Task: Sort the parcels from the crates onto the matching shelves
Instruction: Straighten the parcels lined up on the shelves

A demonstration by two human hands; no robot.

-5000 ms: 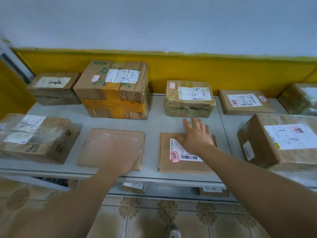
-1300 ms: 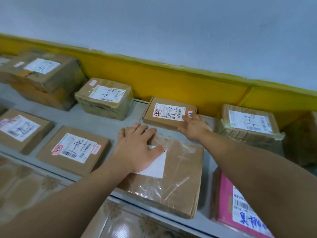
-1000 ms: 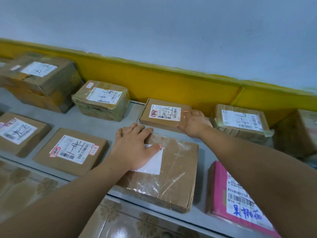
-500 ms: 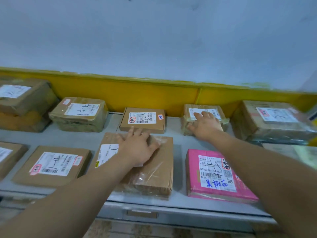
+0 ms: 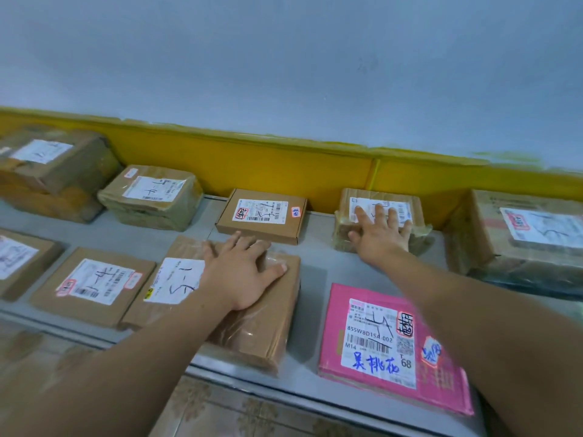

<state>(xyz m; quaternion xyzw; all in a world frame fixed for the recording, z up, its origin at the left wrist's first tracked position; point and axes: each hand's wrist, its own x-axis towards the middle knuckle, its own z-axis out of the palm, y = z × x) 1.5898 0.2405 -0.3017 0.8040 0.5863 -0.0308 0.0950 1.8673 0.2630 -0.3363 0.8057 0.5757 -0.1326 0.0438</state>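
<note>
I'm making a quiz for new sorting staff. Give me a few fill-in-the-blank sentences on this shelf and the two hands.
1. The left hand lies flat on a brown parcel in the ____ row of the shelf.
2. The right hand rests on a taped parcel in the ____ row.
3. The neighbouring parcel, right of the brown parcel, is ____ in colour.
4. Its label shows the large printed number ____.

Missing words: front; back; pink; 68.

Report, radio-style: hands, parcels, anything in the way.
Left hand flat on taped brown parcel, front row. Right hand flat on wrapped parcel, back row. Pink parcel front right, not held. Nothing blocking.
</note>
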